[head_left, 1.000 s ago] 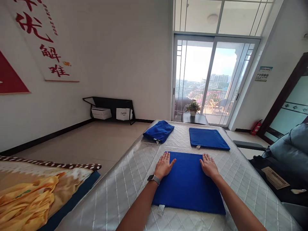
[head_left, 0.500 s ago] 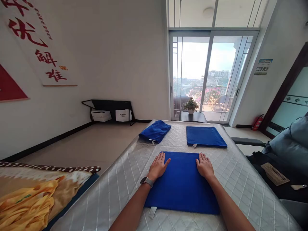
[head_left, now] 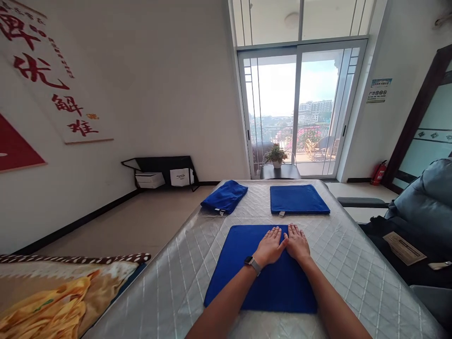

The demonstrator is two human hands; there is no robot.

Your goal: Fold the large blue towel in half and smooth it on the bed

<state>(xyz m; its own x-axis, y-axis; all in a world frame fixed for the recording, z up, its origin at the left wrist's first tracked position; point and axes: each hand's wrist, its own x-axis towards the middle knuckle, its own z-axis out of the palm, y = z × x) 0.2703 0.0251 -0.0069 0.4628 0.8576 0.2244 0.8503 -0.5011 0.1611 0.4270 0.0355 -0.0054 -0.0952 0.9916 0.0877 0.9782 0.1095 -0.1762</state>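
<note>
A folded blue towel (head_left: 240, 263) lies flat on the quilted silver table cover (head_left: 176, 282) in front of me. My left hand (head_left: 271, 246), with a watch on its wrist, rests palm down on the towel's far middle, fingers stretched out. My right hand (head_left: 297, 243) lies flat beside it, thumb touching the left hand. Neither hand holds anything. Farther back lie a second flat folded blue towel (head_left: 298, 199) and, to its left, a thicker folded blue towel (head_left: 224, 197).
A patterned yellow and brown blanket (head_left: 52, 296) lies at the lower left. A small table with a potted plant (head_left: 276, 155) stands before the sliding glass door. Dark bags and a grey seat (head_left: 420, 212) sit on the right. A black rack (head_left: 162, 169) stands by the wall.
My hands, which lay apart near the towel's two far corners, have slid together to its far middle. The view has shifted a little to the left.
</note>
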